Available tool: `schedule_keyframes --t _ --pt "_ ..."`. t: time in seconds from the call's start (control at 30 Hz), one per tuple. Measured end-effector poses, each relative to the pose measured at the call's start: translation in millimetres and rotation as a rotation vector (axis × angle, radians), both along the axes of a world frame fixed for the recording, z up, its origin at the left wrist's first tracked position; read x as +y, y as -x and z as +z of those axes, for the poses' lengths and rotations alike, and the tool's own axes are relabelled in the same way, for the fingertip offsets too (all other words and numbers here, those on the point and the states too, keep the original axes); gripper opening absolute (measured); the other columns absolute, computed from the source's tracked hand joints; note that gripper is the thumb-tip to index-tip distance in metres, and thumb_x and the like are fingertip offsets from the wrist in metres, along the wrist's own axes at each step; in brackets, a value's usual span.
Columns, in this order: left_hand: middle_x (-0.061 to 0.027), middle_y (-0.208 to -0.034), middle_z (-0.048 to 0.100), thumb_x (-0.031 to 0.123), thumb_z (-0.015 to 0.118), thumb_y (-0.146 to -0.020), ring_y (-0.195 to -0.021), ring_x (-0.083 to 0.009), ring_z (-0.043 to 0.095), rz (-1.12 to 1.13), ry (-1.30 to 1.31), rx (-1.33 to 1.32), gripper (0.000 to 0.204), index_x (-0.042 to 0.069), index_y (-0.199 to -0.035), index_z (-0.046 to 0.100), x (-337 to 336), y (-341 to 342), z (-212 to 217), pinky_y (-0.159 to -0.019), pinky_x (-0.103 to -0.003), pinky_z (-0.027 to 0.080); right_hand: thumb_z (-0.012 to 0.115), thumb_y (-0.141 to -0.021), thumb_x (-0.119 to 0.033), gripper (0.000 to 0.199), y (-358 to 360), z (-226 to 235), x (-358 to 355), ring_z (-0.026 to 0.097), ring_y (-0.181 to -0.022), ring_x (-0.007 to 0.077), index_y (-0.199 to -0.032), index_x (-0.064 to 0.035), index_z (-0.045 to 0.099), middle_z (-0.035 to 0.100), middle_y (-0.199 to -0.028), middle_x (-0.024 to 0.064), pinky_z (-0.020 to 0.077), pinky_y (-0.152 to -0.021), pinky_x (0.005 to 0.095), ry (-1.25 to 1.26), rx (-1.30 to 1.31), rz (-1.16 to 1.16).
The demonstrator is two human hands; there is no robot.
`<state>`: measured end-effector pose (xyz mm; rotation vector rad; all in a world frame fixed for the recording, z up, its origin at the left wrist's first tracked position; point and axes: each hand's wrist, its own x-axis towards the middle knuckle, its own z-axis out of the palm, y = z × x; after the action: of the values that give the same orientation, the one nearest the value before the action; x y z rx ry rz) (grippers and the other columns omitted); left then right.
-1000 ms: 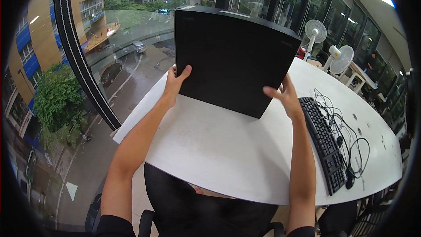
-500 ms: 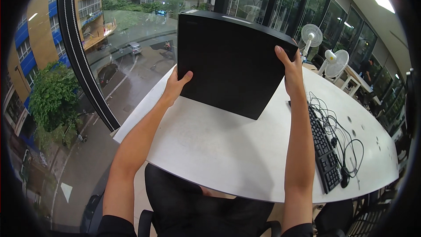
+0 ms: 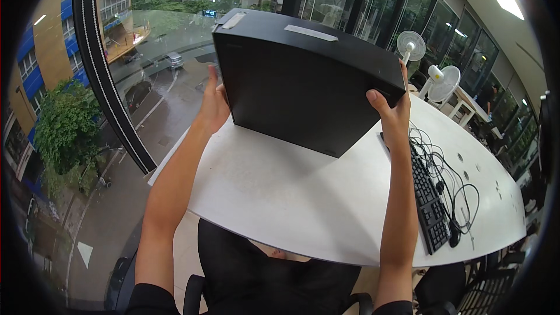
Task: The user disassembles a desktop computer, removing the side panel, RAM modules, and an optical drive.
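On my head feed: the black case [image 3: 297,90] stands up on the white table [image 3: 262,204], ahead of me at the far side, near the glass. Broad face toward me, top face also showing, so I read it as tilted; can't tell whether the whole lower edge bears on the tabletop. Two pale strips lie on the top face: a long one [image 3: 311,33] around the middle and a short one [image 3: 234,21] at the left end.

Right hand [image 3: 395,119]: holding the case at its upper right corner, thumb on the broad face, fingers wrapped round the right side, mostly hidden.

Left hand [image 3: 213,107]: wide, thumb up and off the broad face, fingers just beside the left edge. Can't tell whether the hidden fingertips touch.

Right of my right forearm: black keyboard [image 3: 429,207] on the table, tangled black cables [image 3: 438,166] along its far side, black mouse [image 3: 455,238] just beside its near end.

Beyond the table, two white fans: one upright [image 3: 410,45], one turned sideways [image 3: 449,83]. Left: a dark window frame [image 3: 100,76], a street outside with a green tree [image 3: 70,134] and a silver car [image 3: 174,59].
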<state>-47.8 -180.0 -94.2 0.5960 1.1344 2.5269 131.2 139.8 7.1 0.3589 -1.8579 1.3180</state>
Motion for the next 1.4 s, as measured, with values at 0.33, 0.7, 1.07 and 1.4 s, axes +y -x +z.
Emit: schedule_keyframes --t 0.33,0.7,1.07,1.4 --pt "-0.0108 -0.148 0.047 0.063 0.038 -0.101 -0.136 -0.0220 0.043 0.443 0.295 0.266 0.077 0.002 -0.150 0.038 -21.4 -85.4 40.0 -0.111 -0.046 0.034 0.084 -0.081 -0.026 0.109 -23.3 -2.7 -9.0 0.062 -0.113 0.0258 -0.157 0.0035 0.011 0.058 -0.130 0.0214 0.0475 -0.101 0.0368 -0.114 0.059 -0.016" --pt "-0.0174 -0.129 0.059 0.057 0.048 -0.101 -0.122 -0.0253 0.057 0.537 0.262 0.346 0.071 -0.001 -0.141 0.041 -46.0 -151.8 69.2 -0.101 -0.049 0.049 0.083 -0.078 -0.006 0.115 -87.3 -27.5 -51.5 0.062 -0.111 0.0249 -0.159 0.0002 0.000 0.058 -0.130 0.0193 0.0481 -0.099 0.0350 -0.090 0.017 -0.003" --pt "-0.0072 -0.108 0.068 0.011 0.078 -0.086 -0.099 -0.0139 0.065 0.546 0.256 0.190 0.050 -0.002 -0.128 0.053 -55.0 -202.0 26.5 -0.089 -0.028 0.050 0.078 -0.068 0.016 0.116 -143.2 -91.3 -80.1 0.064 -0.116 0.0301 -0.157 0.0052 0.005 0.057 -0.135 0.0258 0.0503 -0.096 0.0319 -0.308 -0.038 -0.360" --pt "-0.0093 -0.113 0.064 0.012 0.084 -0.081 -0.104 -0.0182 0.064 0.535 0.315 0.221 0.068 0.001 -0.133 0.041 -65.9 -208.1 -29.1 -0.094 -0.031 0.050 0.077 -0.076 0.008 0.109 -169.9 -135.7 -94.8 0.043 -0.136 0.0501 -0.151 0.0170 -0.001 0.030 -0.151 0.0398 0.0435 -0.108 0.0422 -0.515 -0.080 -0.425"
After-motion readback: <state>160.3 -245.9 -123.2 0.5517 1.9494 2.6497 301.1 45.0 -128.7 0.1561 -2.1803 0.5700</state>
